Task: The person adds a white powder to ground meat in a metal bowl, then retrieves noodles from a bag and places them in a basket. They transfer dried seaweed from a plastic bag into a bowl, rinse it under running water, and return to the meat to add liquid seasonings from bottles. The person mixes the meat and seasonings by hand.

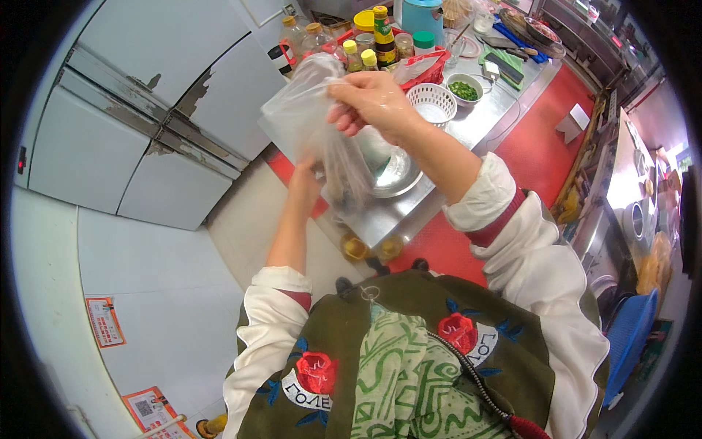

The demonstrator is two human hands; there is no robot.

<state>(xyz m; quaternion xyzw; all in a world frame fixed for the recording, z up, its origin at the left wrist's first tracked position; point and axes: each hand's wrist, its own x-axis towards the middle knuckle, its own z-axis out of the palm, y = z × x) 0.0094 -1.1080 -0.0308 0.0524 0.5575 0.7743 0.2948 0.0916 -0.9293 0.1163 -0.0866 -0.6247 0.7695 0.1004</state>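
My right hand [373,104] pinches a thin clear plastic bag [299,104] between thumb and fingers, holding it up over the near end of a stainless steel table [378,222]. My left hand [308,167] is lower down at the bag's left side. The plastic and blur hide its fingers, so its grip cannot be made out. Behind the hanging plastic, a shiny metal bowl [403,178] is on the table, partly covered from view. A white perforated basket [433,104] sits just beyond my right wrist. Next to that basket is a bowl of chopped green herbs [464,91].
A red basket [433,68] with sauce bottles [384,35] and jars stands farther back, near a light blue jug [422,19]. A phone-like dark object [503,68] lies on a green cloth. Left is a worn refrigerator [159,110]; oil bottles [354,248] stand below the table.
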